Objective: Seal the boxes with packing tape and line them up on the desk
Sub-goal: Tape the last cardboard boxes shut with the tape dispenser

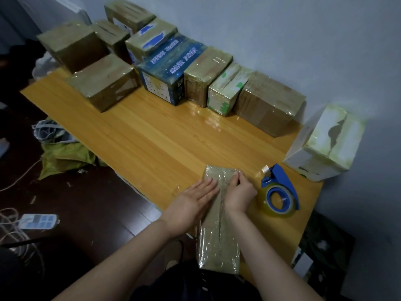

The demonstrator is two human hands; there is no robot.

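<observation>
Both of my hands are on the long narrow cardboard box (pixel 219 242), which lies on the desk (pixel 152 137) with its near end sticking out over the edge toward me. My left hand (pixel 195 198) lies flat on the box's left top, fingers straight and together, pressing down. My right hand (pixel 239 192) is just beside it on the box's right top. Its fingers are curled and the tips pinch at the clear tape (pixel 225 177) near the far end.

Just to the right of my right hand, the blue tape dispenser (pixel 280 192) lies on the desk with its roll of clear tape, not touching the box.

Well beyond my fingertips, 4 taped boxes stand side by side along the wall, starting with the dark blue printed box (pixel 167 70). More brown boxes are stacked to the left of that. Further right of my right hand, past the dispenser, a white box (pixel 325 144) sits apart at the desk's end.
</observation>
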